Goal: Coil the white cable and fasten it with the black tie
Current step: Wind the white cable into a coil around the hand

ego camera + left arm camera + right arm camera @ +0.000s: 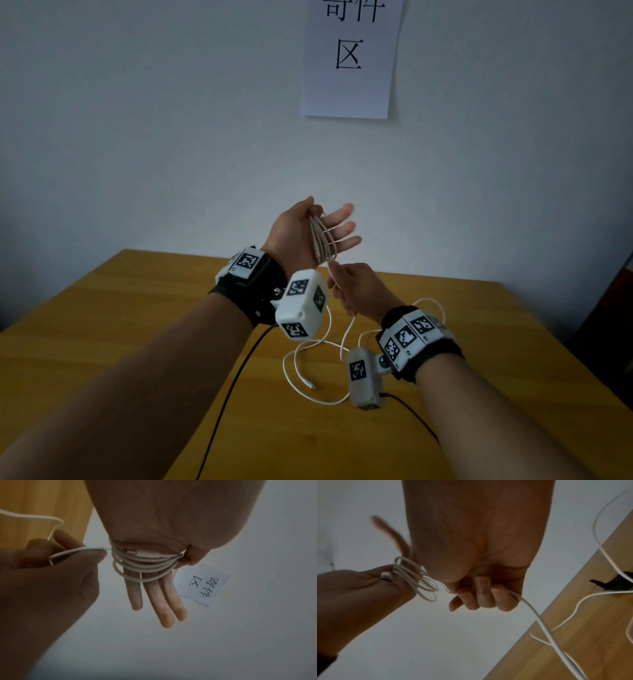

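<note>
The white cable [323, 243] is wound in several loops around the straight fingers [164, 601] of my left hand [298, 229], which is raised above the table. Its thumb [192, 557] pins the plug end against the coil [144, 563]. Just below and to the right, my right hand [356, 291] grips the free run of cable [539, 622] in curled fingers. The remaining cable [291, 370] trails down in loose loops on the table, ending in a small plug [312, 386]. A black tie [616, 583] lies on the table, seen only in the right wrist view.
The wooden table [137, 325] stands against a pale wall with a paper sign [352, 58]. Black leads [233, 387] from the wrist cameras run across the tabletop towards me.
</note>
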